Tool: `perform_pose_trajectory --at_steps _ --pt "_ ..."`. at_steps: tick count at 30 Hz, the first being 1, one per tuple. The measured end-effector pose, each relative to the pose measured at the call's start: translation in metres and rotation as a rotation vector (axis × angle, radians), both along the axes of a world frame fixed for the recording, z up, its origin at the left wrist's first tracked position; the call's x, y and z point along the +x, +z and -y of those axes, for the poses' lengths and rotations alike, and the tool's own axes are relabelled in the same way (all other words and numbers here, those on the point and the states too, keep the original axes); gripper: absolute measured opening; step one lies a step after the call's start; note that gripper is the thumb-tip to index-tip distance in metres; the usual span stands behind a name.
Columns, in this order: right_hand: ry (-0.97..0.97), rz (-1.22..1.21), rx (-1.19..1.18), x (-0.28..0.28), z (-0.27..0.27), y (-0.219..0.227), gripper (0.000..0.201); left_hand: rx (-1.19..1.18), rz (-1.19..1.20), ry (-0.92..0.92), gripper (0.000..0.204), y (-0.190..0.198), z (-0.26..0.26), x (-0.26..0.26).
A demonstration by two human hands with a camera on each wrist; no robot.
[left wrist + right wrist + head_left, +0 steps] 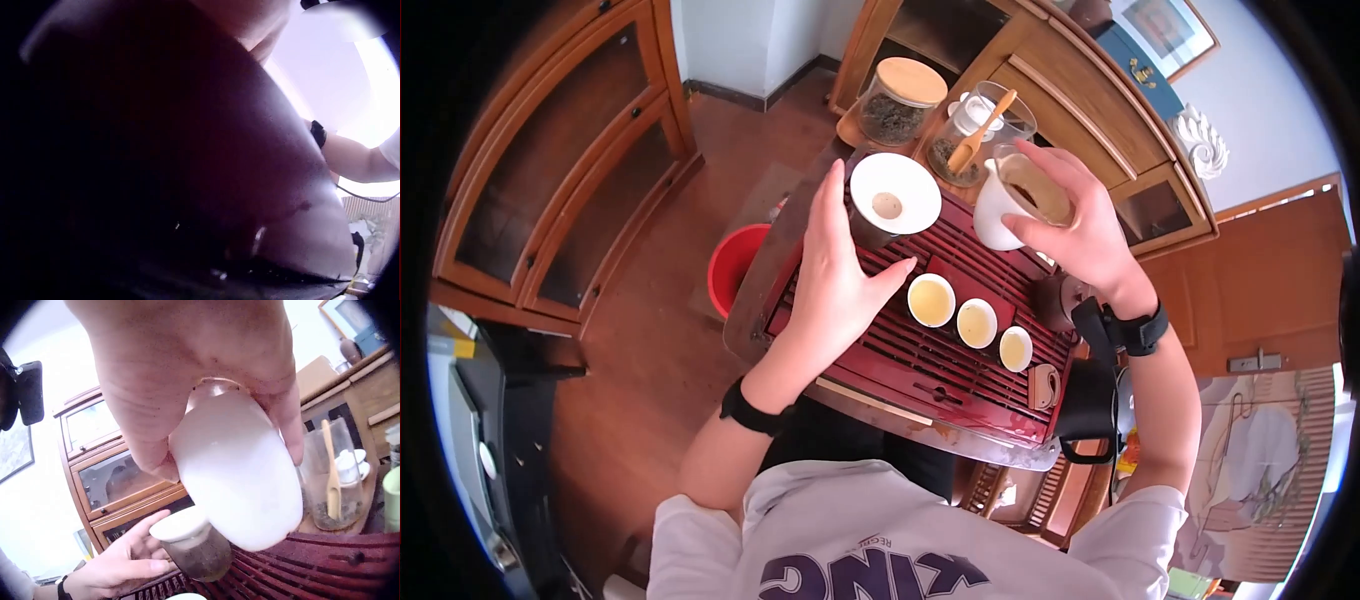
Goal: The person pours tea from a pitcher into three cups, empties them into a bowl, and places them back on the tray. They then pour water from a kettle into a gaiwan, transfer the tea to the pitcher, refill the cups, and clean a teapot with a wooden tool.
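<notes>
In the head view my right hand (1080, 215) grips a white lipped vessel (997, 218) by its rim, with something brown inside. The right wrist view shows this white vessel (237, 469) tilted, thumb and fingers on either side. My left hand (837, 285), fingers extended and thumb spread, is beside a darker cup topped by a white strainer (915, 190); whether it touches the cup is unclear. That cup (203, 555) stands on the slatted tray (325, 565). Three small white cups of yellow liquid, one of them the middle cup (977, 323), are in a row.
Behind the tray are a wooden-lidded jar (892, 112) and a glass container with a wooden scoop (982, 130). A dark teapot (1055, 300) and a small brown object (1043, 387) sit at the right. A red bucket (730, 270) stands left. The left wrist view is mostly dark.
</notes>
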State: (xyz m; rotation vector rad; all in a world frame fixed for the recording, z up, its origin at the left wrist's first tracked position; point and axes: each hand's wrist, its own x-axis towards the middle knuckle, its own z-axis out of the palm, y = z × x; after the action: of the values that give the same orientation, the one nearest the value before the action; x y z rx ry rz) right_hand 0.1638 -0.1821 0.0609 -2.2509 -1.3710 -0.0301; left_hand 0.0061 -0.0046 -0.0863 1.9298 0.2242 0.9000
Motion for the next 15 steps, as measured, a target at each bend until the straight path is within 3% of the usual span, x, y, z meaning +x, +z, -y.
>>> perform_pose_trajectory --at_steps 2,4,10,15 --pt "0.058 -0.024 -0.089 -0.009 -0.014 0.015 0.068 -0.113 -0.002 -0.096 0.112 0.000 -0.002 0.006" --pt "0.140 -0.040 -0.191 -0.014 -0.027 0.023 0.069 -0.105 -0.005 -0.059 0.112 0.000 -0.003 0.011" --pt "0.347 0.146 -0.263 -0.010 -0.052 0.028 0.068 -0.153 0.000 -0.177 0.105 -0.002 -0.013 0.016" --pt "0.417 0.199 -0.333 -0.013 -0.063 0.032 0.069 -0.112 0.099 -0.114 0.103 -0.003 -0.010 0.021"
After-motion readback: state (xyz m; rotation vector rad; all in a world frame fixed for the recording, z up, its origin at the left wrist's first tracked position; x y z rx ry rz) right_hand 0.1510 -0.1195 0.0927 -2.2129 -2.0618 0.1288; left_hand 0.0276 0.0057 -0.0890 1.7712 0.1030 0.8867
